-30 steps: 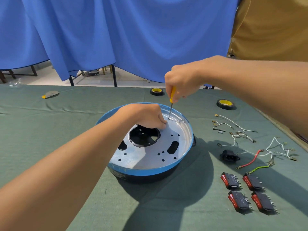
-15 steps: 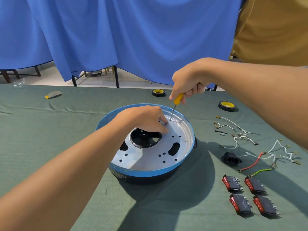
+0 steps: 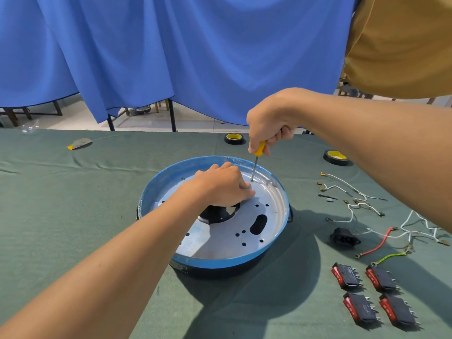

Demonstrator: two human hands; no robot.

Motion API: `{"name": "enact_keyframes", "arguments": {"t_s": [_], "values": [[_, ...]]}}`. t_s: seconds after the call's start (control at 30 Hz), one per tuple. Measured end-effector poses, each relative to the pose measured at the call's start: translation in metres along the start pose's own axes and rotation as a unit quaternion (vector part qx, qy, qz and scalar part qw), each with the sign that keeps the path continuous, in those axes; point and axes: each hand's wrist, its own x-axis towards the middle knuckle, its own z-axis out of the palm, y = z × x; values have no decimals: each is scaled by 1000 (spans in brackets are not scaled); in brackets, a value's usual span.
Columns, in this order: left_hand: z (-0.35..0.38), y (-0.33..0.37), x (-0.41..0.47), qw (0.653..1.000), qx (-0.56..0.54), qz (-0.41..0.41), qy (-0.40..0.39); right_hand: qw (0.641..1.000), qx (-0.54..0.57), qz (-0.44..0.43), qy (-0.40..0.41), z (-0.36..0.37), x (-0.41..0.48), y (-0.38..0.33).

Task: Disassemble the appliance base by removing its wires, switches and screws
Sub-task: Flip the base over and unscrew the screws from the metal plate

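right fingers (image 3: 281,137) grip screwdriver (image 3: 259,149) | tip on base (image 3: 221,262) | left fingers (image 3: 246,190) curled beside tip, hold unclear

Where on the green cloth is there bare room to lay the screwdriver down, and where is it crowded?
Bare for the screwdriver: the wide cloth left of the appliance base, up to the yellow-edged scrap; also the near strip between base and switches. Crowded: right of the base, with wires, black socket and four switches.
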Motion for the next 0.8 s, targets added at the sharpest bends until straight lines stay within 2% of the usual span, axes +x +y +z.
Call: {"name": "enact_keyframes", "arguments": {"t_s": [0.13,0.3,0.47,0.57,0.7,0.8], "values": [[0,1,3,1000,-8,-18,9,996,-70,-35,38,1,-1,-8],[0,0,4,999,-22,-23,13,973,-188,-79,106,0,-6,-18],[-1,0,3,1000,-15,-17,8,981,-119,-116,100,-1,-9,-7],[-3,-1,4,1000,-19,-18,-2,990,-50,-99,85,-1,-7,0],[-5,-1,5,1000,-20,-17,-15,994,-60,-36,84,1,-6,2],[-6,-1,7,999,-31,-15,-21,994,-70,-35,83,-1,-9,1]]}}
